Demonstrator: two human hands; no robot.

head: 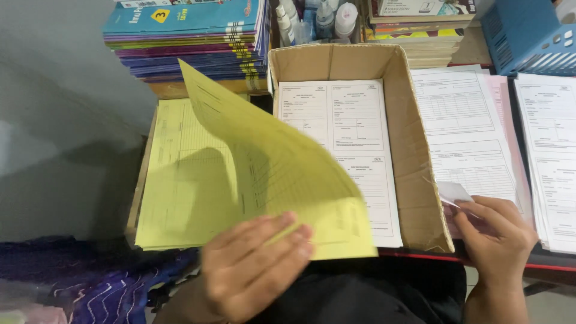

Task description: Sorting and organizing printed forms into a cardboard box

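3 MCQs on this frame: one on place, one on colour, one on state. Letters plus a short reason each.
1. Where do the white forms lie?
A. inside the cardboard box
B. on top of the book pile
C. on the floor

2. What colour is the sheet that the left hand lifts?
A. pink
B. yellow
C. blue

3. How does the right hand stand?
A. flat and empty on the desk
B. fingers pinching the corner of a white sheet
C. closed round a bottle

Answers:
1. A, the printed forms fill the floor of the open box.
2. B, the raised sheet is yellow, like the yellow stack under it.
3. B, the fingers grip a curled white corner at the pile right of the box.
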